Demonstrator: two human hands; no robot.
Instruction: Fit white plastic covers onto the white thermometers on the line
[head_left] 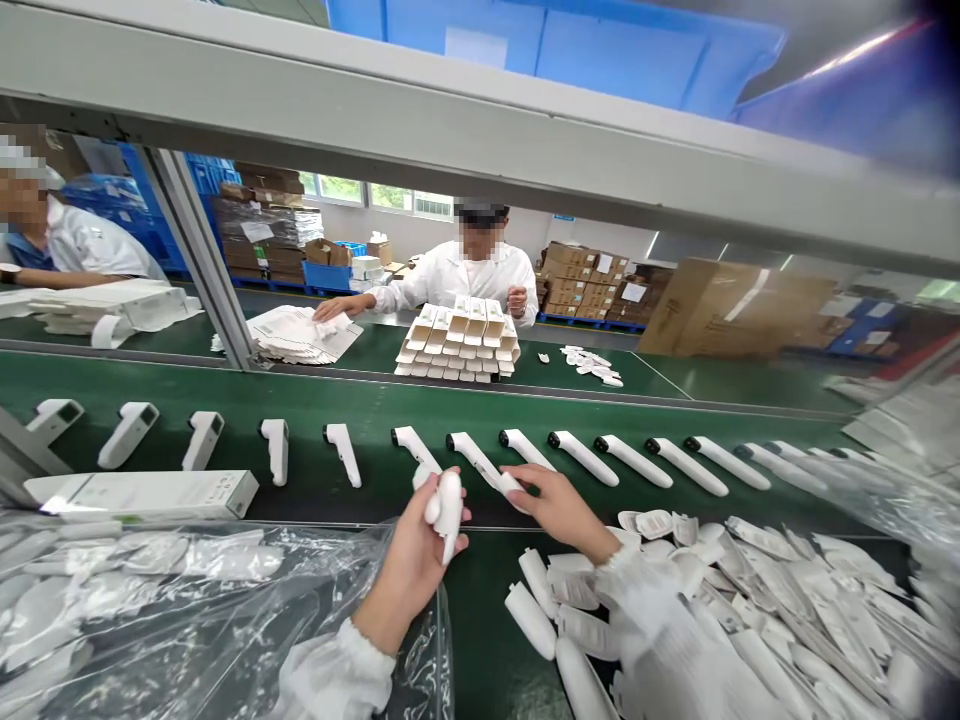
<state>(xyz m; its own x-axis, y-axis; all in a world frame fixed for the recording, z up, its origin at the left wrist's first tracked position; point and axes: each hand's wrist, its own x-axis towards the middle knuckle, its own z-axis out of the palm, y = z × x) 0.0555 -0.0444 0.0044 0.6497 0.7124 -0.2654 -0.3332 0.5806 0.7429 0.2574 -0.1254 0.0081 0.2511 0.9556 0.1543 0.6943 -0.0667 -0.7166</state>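
My left hand point(416, 555) is closed around white curved plastic covers point(448, 505), held just above the belt's near edge. My right hand point(564, 508) has its thumb and fingers closed on the handle end of a white handheld infrared thermometer point(471, 455), which lies on the green conveyor belt point(300, 400). Its fingers partly hide that end. Another thermometer point(415, 447) lies just left of it, its lower end partly behind my left hand. Below my right forearm, loose white plastic covers point(532, 620) lie on the green surface.
More thermometers point(585, 458) line the belt on both sides. A long white box point(142, 495) lies at the left, above a clear plastic bag point(195, 620) of white parts. A large pile of covers point(810, 600) fills the right. Across the belt, a co-worker point(480, 265) stands behind stacked open boxes point(457, 345).
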